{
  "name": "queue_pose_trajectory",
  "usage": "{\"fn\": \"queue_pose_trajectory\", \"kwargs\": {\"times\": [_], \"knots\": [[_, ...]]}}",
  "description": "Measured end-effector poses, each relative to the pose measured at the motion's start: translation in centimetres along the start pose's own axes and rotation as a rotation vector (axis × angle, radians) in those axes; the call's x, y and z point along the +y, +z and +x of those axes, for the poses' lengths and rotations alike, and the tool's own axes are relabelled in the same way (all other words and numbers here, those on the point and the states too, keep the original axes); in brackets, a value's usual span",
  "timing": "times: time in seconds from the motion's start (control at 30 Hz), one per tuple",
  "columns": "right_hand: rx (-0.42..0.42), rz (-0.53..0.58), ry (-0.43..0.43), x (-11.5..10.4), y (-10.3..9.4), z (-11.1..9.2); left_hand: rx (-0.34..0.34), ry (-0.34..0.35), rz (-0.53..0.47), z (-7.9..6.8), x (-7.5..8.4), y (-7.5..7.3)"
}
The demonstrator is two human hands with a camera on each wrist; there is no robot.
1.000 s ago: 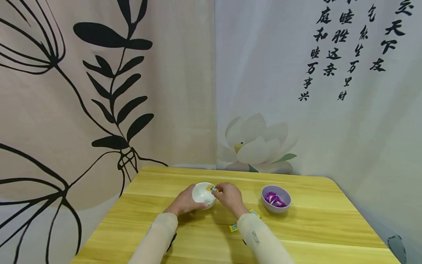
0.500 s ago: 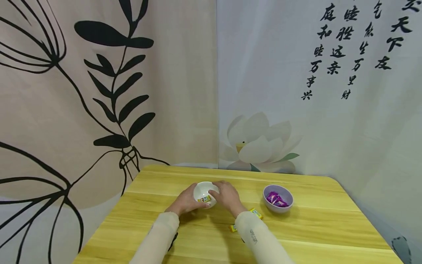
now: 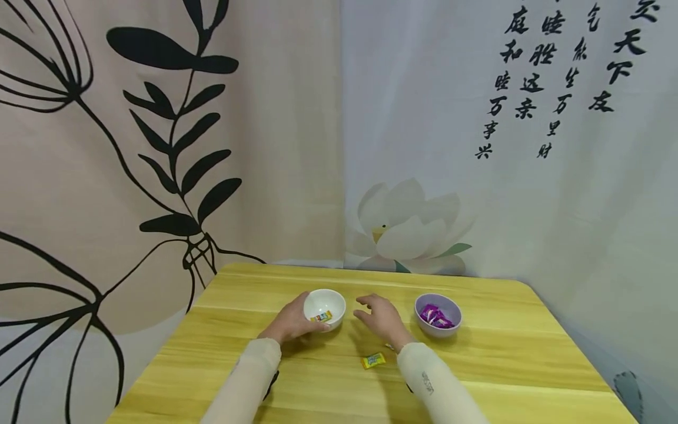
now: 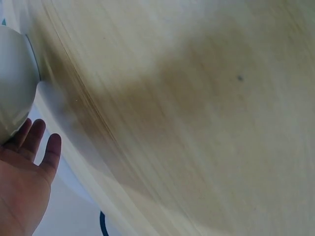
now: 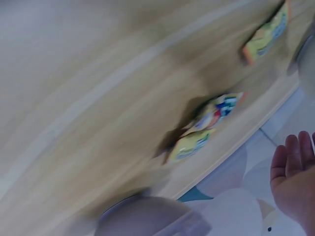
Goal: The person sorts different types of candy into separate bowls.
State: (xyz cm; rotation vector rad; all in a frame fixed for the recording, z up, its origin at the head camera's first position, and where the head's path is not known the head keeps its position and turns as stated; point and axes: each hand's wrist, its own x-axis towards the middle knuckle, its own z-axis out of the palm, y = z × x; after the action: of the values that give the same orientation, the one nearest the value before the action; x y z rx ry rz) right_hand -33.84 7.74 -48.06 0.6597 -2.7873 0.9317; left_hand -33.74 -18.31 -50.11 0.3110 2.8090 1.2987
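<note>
My left hand (image 3: 290, 318) grips the white bowl (image 3: 339, 303) at its side, the thumb along the near rim. Inside that bowl lies one small yellow-wrapped candy (image 3: 321, 317). From below, the left wrist view catches the bowl's outer wall (image 4: 17, 73) beside the fingers (image 4: 51, 152). Between the two bowls, my right hand (image 3: 384, 321) is over the table with nothing in it, its fingers loosely extended. Several yellow-wrapped candies (image 5: 268, 34) lie on the wood under it in the right wrist view; the head view shows one yellow candy (image 3: 373, 360), others mostly hidden by the right wrist.
A lilac bowl (image 3: 459, 321) with purple-wrapped candies (image 3: 436, 317) stands right of my right hand. The wooden table (image 3: 508, 377) ends at a back edge, behind which a printed cloth (image 3: 296, 147) hangs.
A yellow candy has left my right hand and now lies in the white bowl. The right hand has drawn away rightward from the rim. My left hand keeps its grip on the bowl.
</note>
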Motion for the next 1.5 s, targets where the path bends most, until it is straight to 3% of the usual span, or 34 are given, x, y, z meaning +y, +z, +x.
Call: {"fn": "queue_pose_trajectory", "kwargs": {"times": [0.47,0.97,1.3,1.5], "knots": [[-0.099,0.077,-0.006,1.7,-0.7,-3.0,0.024,0.012,0.041,-0.1,-0.6,-0.6],[-0.193,0.068,-0.129,3.1,-0.9,-6.8,0.027,-0.001,0.036,0.1,-0.2,-0.5],[-0.175,-0.053,-0.156,3.3,-0.5,-8.0,0.016,0.002,0.014,0.0,-0.2,-0.1],[-0.169,-0.098,-0.216,3.4,-0.5,-8.4,0.011,0.014,0.010,0.1,-0.1,0.1]]}}
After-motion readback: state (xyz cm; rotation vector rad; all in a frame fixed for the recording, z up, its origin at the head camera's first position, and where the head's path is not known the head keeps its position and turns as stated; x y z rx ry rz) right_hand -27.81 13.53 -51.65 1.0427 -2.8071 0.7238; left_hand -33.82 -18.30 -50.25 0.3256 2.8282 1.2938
